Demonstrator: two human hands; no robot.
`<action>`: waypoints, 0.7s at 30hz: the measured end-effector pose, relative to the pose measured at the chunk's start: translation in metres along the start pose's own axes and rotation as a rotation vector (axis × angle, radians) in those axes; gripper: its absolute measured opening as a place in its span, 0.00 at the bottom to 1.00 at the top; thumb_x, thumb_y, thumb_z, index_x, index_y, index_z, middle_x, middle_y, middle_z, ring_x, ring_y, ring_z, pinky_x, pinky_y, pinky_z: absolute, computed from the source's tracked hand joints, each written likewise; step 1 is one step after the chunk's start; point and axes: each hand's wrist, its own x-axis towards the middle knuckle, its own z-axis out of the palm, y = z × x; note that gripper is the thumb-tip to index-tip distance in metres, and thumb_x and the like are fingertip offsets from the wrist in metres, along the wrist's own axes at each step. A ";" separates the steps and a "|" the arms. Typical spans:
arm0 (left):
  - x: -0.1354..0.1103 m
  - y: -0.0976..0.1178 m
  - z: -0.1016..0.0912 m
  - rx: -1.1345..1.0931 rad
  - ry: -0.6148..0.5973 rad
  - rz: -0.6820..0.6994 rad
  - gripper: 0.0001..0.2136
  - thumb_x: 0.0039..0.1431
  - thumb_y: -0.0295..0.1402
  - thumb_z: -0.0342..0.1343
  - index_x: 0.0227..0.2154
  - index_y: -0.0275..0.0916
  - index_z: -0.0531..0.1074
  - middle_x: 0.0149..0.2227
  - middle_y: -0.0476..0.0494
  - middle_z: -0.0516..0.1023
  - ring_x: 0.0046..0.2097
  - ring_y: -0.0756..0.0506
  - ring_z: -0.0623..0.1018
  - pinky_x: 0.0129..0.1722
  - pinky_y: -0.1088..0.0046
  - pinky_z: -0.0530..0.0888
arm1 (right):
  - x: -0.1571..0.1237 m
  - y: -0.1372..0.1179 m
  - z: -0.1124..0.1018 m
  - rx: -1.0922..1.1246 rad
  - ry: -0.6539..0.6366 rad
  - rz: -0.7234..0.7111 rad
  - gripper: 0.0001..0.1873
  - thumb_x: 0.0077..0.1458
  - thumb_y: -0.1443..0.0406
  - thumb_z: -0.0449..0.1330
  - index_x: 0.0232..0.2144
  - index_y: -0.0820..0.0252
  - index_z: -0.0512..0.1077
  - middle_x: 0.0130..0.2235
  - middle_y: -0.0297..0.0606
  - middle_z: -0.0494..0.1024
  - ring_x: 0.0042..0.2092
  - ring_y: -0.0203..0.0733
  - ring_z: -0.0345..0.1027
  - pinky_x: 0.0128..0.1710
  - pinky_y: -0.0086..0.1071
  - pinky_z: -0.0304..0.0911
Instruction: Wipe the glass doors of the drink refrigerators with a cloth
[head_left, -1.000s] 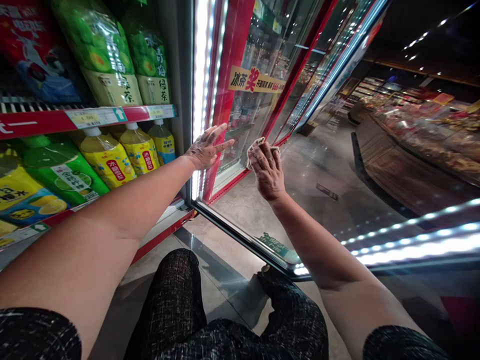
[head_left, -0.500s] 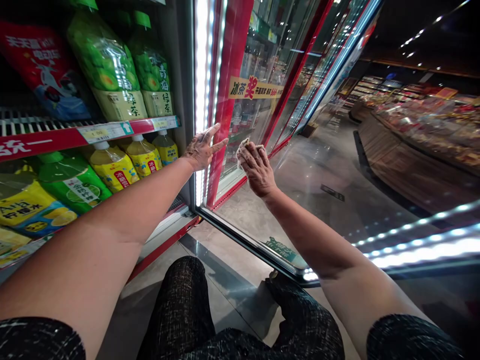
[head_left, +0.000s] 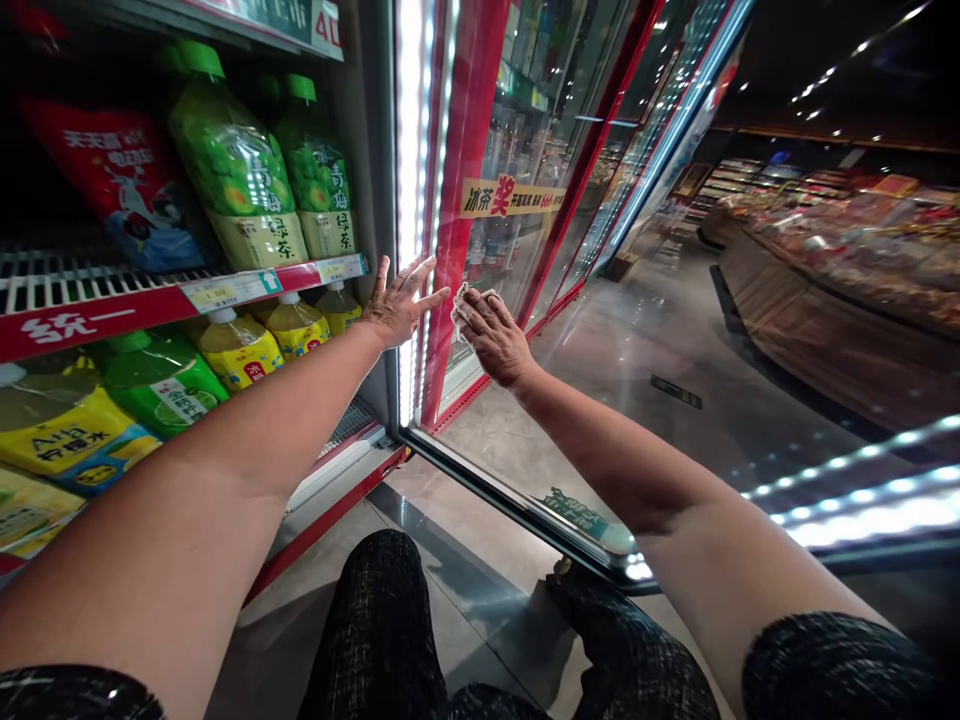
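Observation:
My right hand (head_left: 495, 338) presses a pale, crumpled cloth (head_left: 462, 300) against the glass door (head_left: 570, 410) of a drinks cooler, its fingers lying over the cloth. To its left, my left hand (head_left: 397, 308) has its fingers spread at the door's lit edge strip (head_left: 412, 180), by the cooler's side frame. Whether the left palm touches the strip I cannot tell. The door stands swung out from the cooler. A green sticker (head_left: 577, 512) is near the bottom of its glass.
On the left, cooler shelves hold green tea bottles (head_left: 236, 170), yellow drink bottles (head_left: 240, 348) and a red bag (head_left: 120, 180). Behind the glass are a neighbouring red-framed cooler (head_left: 544, 270) and a wooden display stand (head_left: 810, 320). My knees are below the door's lower edge (head_left: 517, 505).
My right hand has slid the cloth a little left along the glass, closer to my left hand. My left hand's fingers have spread wider. The view has tilted slightly upward.

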 end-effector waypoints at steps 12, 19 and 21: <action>0.010 -0.012 -0.031 0.105 -0.002 -0.113 0.36 0.58 0.28 0.55 0.71 0.43 0.58 0.77 0.41 0.40 0.77 0.38 0.42 0.73 0.48 0.31 | 0.036 -0.013 0.018 -0.021 0.046 0.043 0.30 0.69 0.73 0.46 0.70 0.59 0.59 0.72 0.44 0.60 0.75 0.49 0.44 0.75 0.56 0.45; 0.009 -0.020 -0.028 0.115 -0.122 -0.126 0.35 0.56 0.24 0.52 0.69 0.44 0.62 0.77 0.48 0.38 0.77 0.39 0.40 0.74 0.46 0.40 | 0.064 -0.004 0.007 -0.003 0.063 0.035 0.29 0.70 0.71 0.44 0.70 0.56 0.60 0.73 0.40 0.59 0.76 0.50 0.42 0.76 0.57 0.43; 0.010 -0.023 -0.029 0.100 -0.132 -0.116 0.35 0.56 0.25 0.52 0.69 0.45 0.63 0.77 0.49 0.39 0.77 0.38 0.40 0.74 0.46 0.40 | 0.074 -0.005 0.006 0.005 0.105 0.055 0.30 0.70 0.71 0.44 0.70 0.56 0.59 0.73 0.39 0.57 0.76 0.49 0.37 0.76 0.57 0.39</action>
